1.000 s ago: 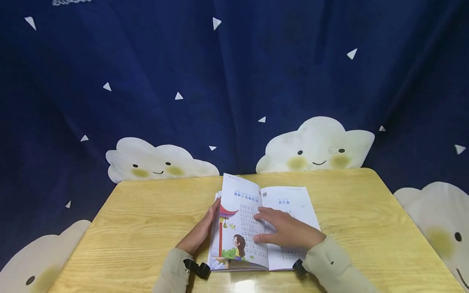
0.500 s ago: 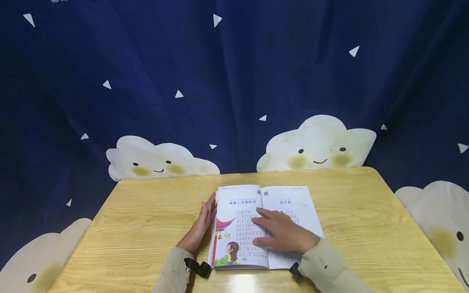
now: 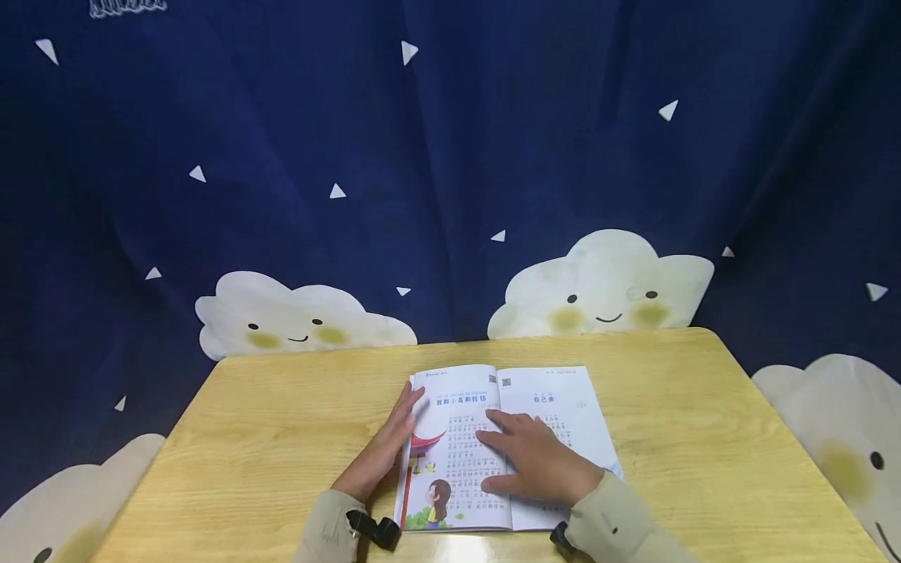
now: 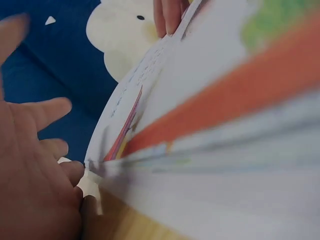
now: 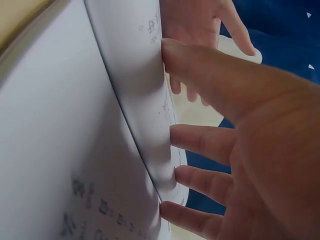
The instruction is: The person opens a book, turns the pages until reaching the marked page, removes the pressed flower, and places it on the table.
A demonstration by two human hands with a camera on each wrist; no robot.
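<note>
An open picture book lies on the table, its left page printed with a girl, a red roof and Chinese text. The right page carries text only. At the book's left edge is my left hand, fingers extended along the margin. The left wrist view shows that hand's palm beside the page edges, gripping nothing. My right hand reaches across the right page, spread fingertips resting on the left page near the spine. Seen from the right wrist, its fingers are apart and fairly straight.
The pale wooden table extends to both sides of the book. Behind it hangs a dark blue curtain with white triangles and smiling clouds. Each wrist wears a small black camera on a strap.
The raised left page has come down flat to the left, with the right hand's fingertips on it. The left hand has shifted from beside the page stack to the page's left margin.
</note>
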